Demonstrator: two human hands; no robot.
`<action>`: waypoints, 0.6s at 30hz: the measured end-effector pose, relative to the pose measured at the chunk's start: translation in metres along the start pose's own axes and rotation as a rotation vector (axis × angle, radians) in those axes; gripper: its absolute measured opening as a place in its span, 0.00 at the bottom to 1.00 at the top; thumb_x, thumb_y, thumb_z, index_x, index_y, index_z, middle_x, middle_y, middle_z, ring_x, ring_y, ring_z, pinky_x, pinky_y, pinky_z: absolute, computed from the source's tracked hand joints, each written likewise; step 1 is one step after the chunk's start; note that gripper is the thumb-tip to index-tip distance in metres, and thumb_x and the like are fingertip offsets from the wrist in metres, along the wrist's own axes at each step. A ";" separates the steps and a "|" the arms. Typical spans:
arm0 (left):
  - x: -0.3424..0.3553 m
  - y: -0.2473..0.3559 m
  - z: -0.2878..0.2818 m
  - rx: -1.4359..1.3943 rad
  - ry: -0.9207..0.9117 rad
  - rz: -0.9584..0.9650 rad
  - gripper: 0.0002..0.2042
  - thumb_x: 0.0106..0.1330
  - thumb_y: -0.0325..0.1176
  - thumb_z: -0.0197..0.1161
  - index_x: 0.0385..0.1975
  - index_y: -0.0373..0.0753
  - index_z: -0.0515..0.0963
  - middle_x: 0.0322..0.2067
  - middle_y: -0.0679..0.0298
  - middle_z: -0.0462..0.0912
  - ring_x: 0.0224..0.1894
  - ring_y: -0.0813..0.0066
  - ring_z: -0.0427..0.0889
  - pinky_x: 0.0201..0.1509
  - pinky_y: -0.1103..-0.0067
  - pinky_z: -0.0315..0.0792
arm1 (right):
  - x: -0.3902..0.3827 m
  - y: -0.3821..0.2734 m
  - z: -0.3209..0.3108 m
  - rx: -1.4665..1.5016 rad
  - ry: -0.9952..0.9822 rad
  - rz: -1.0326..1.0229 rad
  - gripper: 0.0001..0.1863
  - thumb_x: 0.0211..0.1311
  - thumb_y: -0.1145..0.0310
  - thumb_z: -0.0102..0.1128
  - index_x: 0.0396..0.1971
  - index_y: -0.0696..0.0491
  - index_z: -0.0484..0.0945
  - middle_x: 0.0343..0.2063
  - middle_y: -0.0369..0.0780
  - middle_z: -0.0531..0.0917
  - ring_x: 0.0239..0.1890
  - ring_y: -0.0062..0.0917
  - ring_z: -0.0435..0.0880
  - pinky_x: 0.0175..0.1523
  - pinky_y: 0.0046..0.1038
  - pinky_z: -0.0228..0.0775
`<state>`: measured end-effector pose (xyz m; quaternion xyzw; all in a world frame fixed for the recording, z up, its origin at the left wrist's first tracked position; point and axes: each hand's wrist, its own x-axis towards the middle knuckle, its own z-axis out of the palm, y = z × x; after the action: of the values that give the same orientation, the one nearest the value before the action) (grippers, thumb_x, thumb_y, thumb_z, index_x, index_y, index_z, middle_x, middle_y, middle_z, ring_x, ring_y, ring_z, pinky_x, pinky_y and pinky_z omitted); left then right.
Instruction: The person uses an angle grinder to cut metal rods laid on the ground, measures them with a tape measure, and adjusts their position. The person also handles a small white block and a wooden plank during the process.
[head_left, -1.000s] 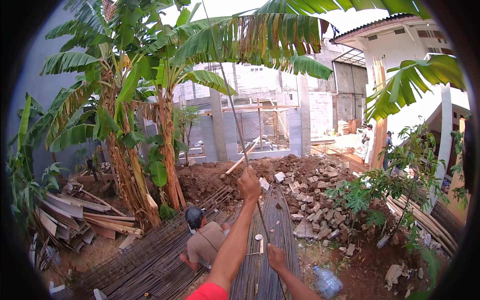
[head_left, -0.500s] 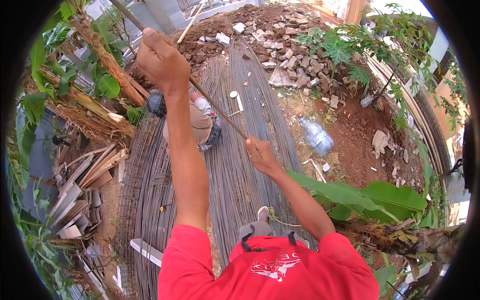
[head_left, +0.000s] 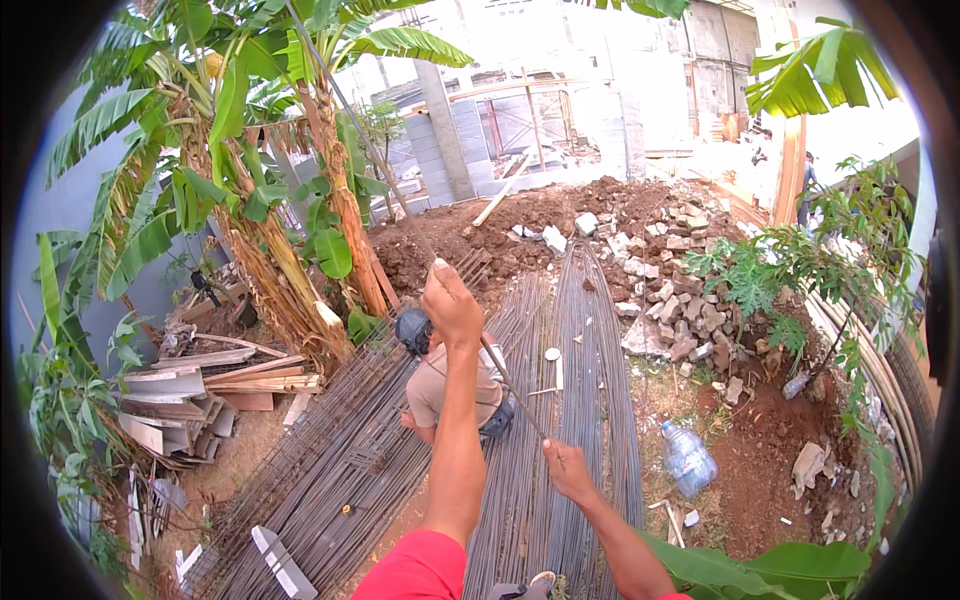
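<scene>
A long thin steel rod point(head_left: 516, 396) slants from low right to high left in front of me. My left hand point(head_left: 452, 305) is raised and closed round it, and beyond that fist the rod runs up past the banana plants. Nearer and lower, my right hand point(head_left: 567, 469) is closed on its near end. Beneath my hands lie long bundles of steel bars point(head_left: 598, 430) on the ground. Just beyond my left forearm a co-worker point(head_left: 455, 385) in a dark cap and beige shirt crouches on the bars, partly hidden by my arm.
A tied steel bar cage point(head_left: 290, 440) lies to the left, with stacked boards point(head_left: 180, 410) beside it. Banana plants point(head_left: 270, 240) stand at the far left. Broken bricks point(head_left: 690, 320) are heaped at the far right, and a large plastic bottle point(head_left: 689, 458) lies on the soil.
The view has tilted up and swung left, showing more of the far site. Both hands keep hold of the rod. The co-worker stays crouched on the bars.
</scene>
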<state>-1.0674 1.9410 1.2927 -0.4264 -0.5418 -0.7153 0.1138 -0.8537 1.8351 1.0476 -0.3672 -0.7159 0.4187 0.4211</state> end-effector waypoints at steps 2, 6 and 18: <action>0.011 -0.011 -0.011 0.057 0.023 0.033 0.23 0.84 0.40 0.45 0.27 0.28 0.70 0.17 0.50 0.66 0.20 0.53 0.66 0.30 0.58 0.59 | 0.012 -0.002 0.014 0.015 -0.003 -0.043 0.28 0.84 0.48 0.46 0.35 0.60 0.75 0.18 0.50 0.68 0.19 0.44 0.69 0.31 0.43 0.67; 0.024 -0.050 -0.020 0.086 -0.008 0.003 0.23 0.84 0.39 0.45 0.26 0.28 0.70 0.17 0.51 0.67 0.21 0.54 0.65 0.30 0.59 0.60 | 0.016 0.007 0.031 0.009 -0.069 -0.021 0.27 0.85 0.49 0.45 0.36 0.60 0.76 0.20 0.53 0.72 0.23 0.52 0.75 0.34 0.45 0.69; 0.054 -0.157 0.125 0.430 -0.263 -0.201 0.27 0.82 0.47 0.44 0.41 0.28 0.84 0.40 0.35 0.86 0.49 0.31 0.84 0.53 0.46 0.74 | 0.101 0.054 0.031 -0.010 0.105 0.045 0.31 0.85 0.47 0.42 0.34 0.61 0.76 0.25 0.56 0.77 0.30 0.57 0.79 0.39 0.46 0.70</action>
<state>-1.1375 2.1269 1.2319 -0.4256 -0.7310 -0.5301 0.0588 -0.9109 1.9355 1.0191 -0.4070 -0.6865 0.4044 0.4468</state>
